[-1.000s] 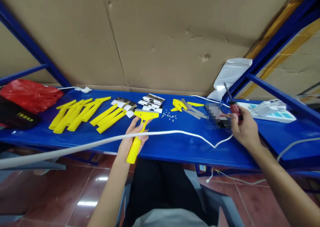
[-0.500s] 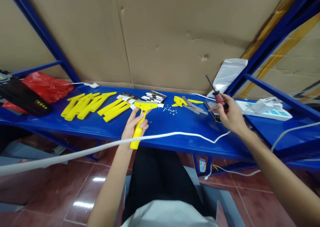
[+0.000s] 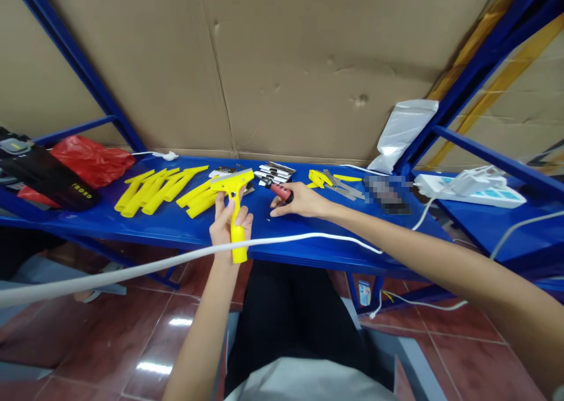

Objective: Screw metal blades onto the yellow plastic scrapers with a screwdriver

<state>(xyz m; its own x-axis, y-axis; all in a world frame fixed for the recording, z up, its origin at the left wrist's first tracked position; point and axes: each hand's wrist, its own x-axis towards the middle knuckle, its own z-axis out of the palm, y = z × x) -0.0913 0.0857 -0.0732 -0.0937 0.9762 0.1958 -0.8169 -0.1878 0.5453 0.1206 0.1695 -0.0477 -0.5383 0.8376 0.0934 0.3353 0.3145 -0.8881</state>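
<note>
My left hand (image 3: 227, 224) is closed around the handle of a yellow scraper (image 3: 238, 236), its wide head up and tilted. My right hand (image 3: 304, 200) grips a screwdriver (image 3: 281, 191) with a red and black handle; its shaft points left toward the scraper's head, apart from it. Small white packets (image 3: 277, 170) lie behind the screwdriver. Several yellow handles (image 3: 200, 195) rest just left of my left hand. Flat grey metal strips (image 3: 348, 188) and small yellow parts (image 3: 318, 179) lie beyond my right wrist. The tiny screws are mostly hidden by my right hand.
More yellow scrapers (image 3: 150, 195) lie at left, near a black case (image 3: 53, 171) and a red plastic bag (image 3: 94, 160). A power strip (image 3: 493, 195) sits at right. A white cable (image 3: 176, 260) crosses in front of the blue table (image 3: 317, 254).
My right hand has swung left with the screwdriver, from beside the phone to near the scraper. The scraper in my left hand has shifted slightly left and turned its head.
</note>
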